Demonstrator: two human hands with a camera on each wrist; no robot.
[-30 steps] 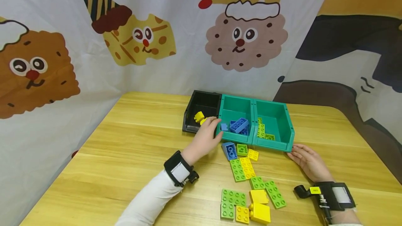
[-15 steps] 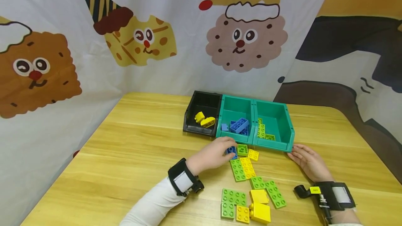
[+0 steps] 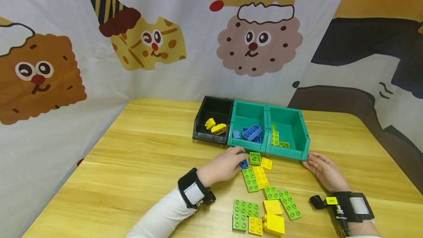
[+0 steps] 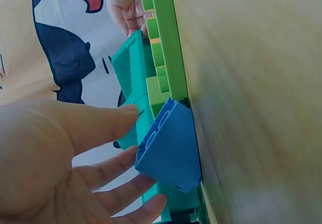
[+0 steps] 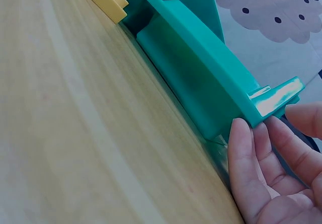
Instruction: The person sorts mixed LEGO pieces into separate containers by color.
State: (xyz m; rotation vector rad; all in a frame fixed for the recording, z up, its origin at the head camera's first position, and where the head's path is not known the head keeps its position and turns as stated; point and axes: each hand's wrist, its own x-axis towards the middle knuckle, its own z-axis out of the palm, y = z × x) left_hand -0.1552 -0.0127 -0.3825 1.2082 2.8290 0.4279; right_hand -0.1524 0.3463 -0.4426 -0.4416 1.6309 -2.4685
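My left hand (image 3: pixel 224 165) is at a blue sloped brick (image 3: pixel 243 163) lying in front of the bins, partly covering it in the head view. In the left wrist view the thumb (image 4: pixel 108 126) stands apart from the blue brick (image 4: pixel 171 148), and a fingertip is right at its edge. My right hand (image 3: pixel 325 170) rests at the front right corner of the right green bin (image 3: pixel 305 135). Its fingertips touch that corner in the right wrist view, with the palm turned up. A green brick (image 3: pixel 255 158) and a yellow brick (image 3: pixel 266 163) lie just right of the blue one.
The black bin (image 3: pixel 211 139) holds yellow bricks, the middle green bin (image 3: pixel 248 107) blue ones, and the right bin green ones. Nearer on the wooden table (image 3: pixel 132 157) lie several green bricks (image 3: pixel 289 204) and yellow bricks (image 3: pixel 275 225). A printed curtain (image 3: pixel 198 76) hangs behind.
My left hand has moved from the front of the black and middle bins down to the blue sloped brick. A yellow brick in the black bin is now uncovered. The right hand has stayed put.
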